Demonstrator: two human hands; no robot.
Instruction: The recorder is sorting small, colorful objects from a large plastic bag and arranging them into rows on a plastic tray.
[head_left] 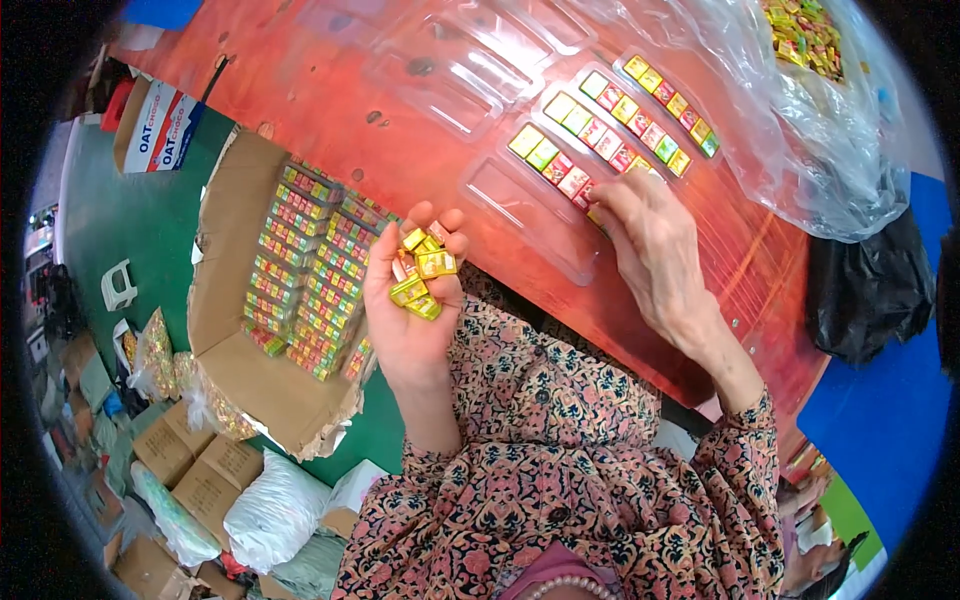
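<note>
My left hand is raised palm-up near the table's edge, cupping a small pile of wrapped cubes in yellow, green and red foil. My right hand rests on a clear plastic tray, fingertips pressing on a cube at the near end of a row. Three slots of the tray hold lines of coloured cubes; the nearest slot is bare. Whether the right fingers pinch a cube is hidden.
The red wooden table carries more clear trays and a large plastic bag of loose cubes. A cardboard box of filled trays stands on the green floor to my left, with cartons and sacks beyond. A black bag hangs right.
</note>
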